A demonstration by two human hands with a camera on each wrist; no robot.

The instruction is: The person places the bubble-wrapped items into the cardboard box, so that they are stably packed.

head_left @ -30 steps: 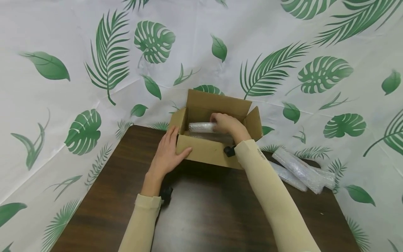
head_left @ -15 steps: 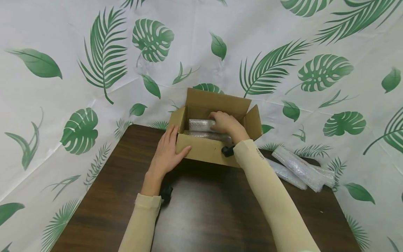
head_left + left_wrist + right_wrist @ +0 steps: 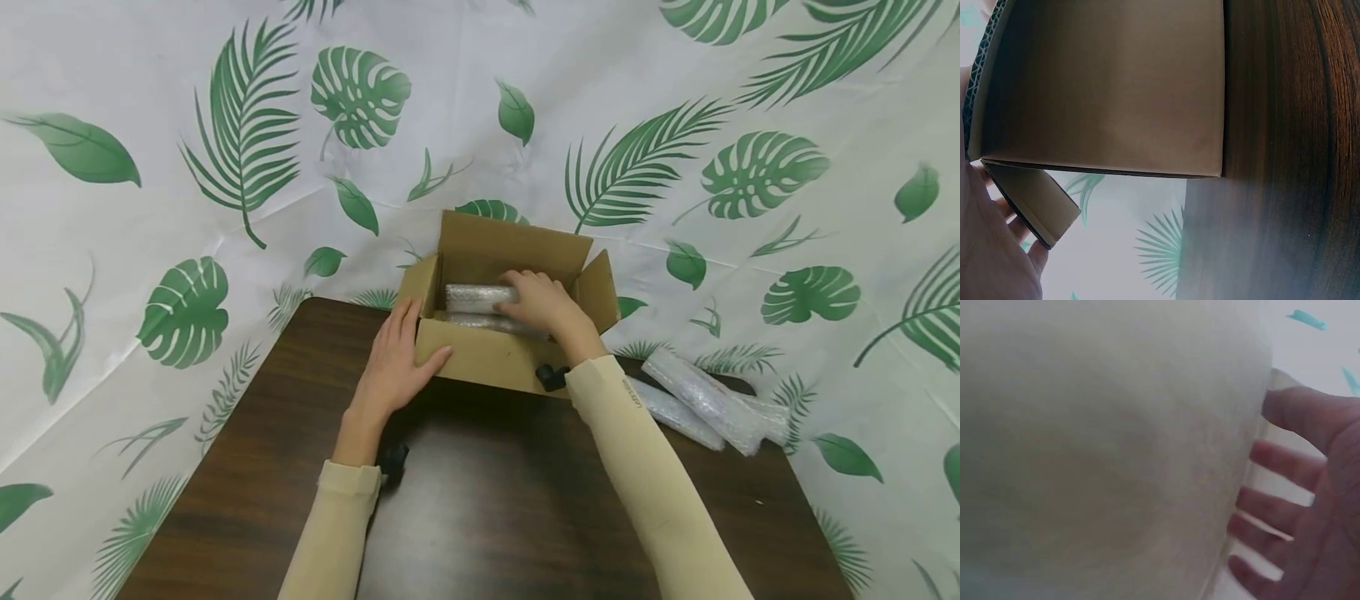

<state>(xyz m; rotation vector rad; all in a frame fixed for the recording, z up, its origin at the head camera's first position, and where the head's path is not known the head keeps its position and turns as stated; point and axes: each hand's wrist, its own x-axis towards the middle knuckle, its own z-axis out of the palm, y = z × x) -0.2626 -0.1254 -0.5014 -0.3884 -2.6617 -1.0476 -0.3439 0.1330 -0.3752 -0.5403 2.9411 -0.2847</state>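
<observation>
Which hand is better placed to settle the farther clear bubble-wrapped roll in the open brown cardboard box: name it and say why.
The right hand, I judge: it reaches inside the box and grips the farther roll. The left hand rests at the box's left end, likelier to steady it.

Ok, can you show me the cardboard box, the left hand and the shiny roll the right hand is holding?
Cardboard box (image 3: 476,357), head view: on its near side.
Left hand (image 3: 392,367), head view: on the back of it.
Shiny roll (image 3: 471,298), head view: on its uncovered left part.
</observation>
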